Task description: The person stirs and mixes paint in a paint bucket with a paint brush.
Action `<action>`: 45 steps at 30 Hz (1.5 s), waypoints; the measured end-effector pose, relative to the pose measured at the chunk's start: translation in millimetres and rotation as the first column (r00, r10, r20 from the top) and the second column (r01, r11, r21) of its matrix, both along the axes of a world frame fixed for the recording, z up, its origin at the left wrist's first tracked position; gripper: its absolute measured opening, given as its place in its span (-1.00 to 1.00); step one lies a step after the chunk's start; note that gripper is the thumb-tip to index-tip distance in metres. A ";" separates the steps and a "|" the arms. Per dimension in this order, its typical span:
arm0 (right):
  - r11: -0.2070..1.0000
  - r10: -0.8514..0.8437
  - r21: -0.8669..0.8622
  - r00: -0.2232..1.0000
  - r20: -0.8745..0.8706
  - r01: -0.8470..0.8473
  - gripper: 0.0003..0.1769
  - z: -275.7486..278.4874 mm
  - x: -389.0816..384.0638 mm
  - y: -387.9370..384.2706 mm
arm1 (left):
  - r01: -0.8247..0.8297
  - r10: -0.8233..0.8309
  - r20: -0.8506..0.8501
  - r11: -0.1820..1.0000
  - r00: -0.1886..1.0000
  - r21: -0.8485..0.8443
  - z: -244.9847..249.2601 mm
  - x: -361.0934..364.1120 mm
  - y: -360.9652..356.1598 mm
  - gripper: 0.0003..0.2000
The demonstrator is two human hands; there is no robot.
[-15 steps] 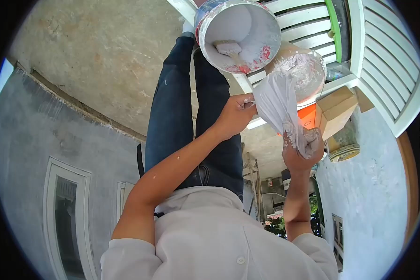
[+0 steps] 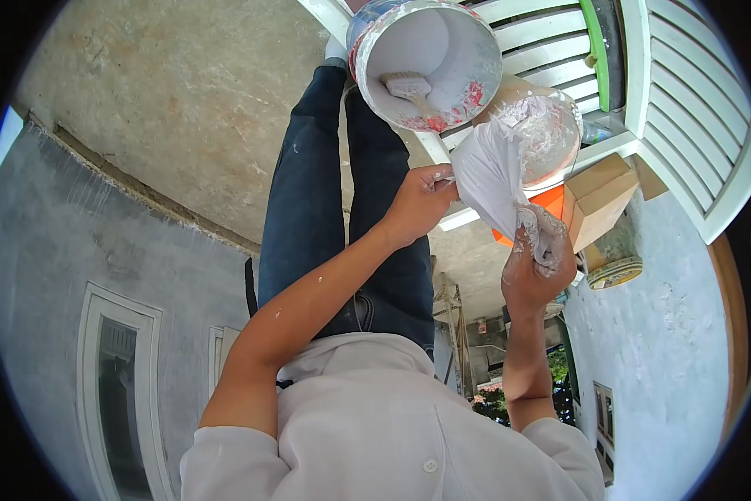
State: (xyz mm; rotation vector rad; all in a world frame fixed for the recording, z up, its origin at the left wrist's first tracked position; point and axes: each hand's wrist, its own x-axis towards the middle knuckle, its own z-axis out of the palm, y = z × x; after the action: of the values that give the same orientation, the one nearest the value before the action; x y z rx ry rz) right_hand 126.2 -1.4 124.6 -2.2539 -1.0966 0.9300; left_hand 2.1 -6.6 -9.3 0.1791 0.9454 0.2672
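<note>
A thin white bag [image 2: 488, 167], creased and twisted toward its lower end, hangs between my two hands. My left hand [image 2: 426, 200] pinches its left edge with thumb and fingers. Lower right, my right hand [image 2: 542, 255], smeared with white paste, is closed round the bag's gathered end. Just beyond the bag stands a tub [image 2: 551, 138] with white paste, partly hidden by it. A large paint bucket [image 2: 476, 50] is beside that tub, and inside it rests a wide brush [image 2: 407, 85] with pale bristles.
Bucket and tub stand on a white slatted bench [image 2: 551, 63] with a green strip [image 2: 597, 50] along it. An orange object [image 2: 551, 200] and a cardboard box [image 2: 601, 196] are beside my right hand. Concrete floor [image 2: 183, 100] lies to the left, below a grey wall [image 2: 41, 225].
My right hand has shifted slightly upward along the bag, and its fingers sit nearer the twisted part. The bag has bunched up more. My left hand has hardly moved.
</note>
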 end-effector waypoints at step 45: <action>0.999 0.045 0.006 0.935 0.350 -0.050 -0.52 -229.1 103.0 -103.4 | 0.703 -0.673 -0.252 0.710 0.695 0.044 16.6 -46.8 47.8 -0.68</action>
State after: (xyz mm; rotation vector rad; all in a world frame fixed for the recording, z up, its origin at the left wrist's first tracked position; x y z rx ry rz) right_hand 229.2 -104.8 -104.5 -2.4508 -1.3067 0.5427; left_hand -44.7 41.2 7.3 0.6931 1.0115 -0.4074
